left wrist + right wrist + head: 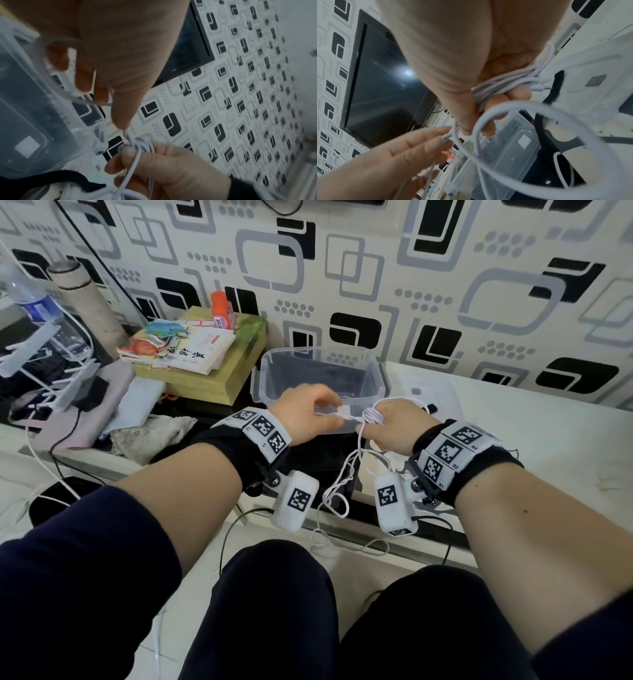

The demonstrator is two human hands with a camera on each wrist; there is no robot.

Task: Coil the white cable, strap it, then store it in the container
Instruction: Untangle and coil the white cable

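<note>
Patterned wall (445, 285) behind, clear container (267, 378) at 12 o'clock. Right hand (394, 426) gripping white cable (371, 416) loops. Left hand (308, 416), at 9 o'clock, pinching cable end.

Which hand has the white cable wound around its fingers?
The right hand: white cable loops wrap its fingers. The left hand only pinches the cable's free run.

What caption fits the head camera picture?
Right hand grips white cable loops; left hand pinches its loose end before the clear container.
</note>
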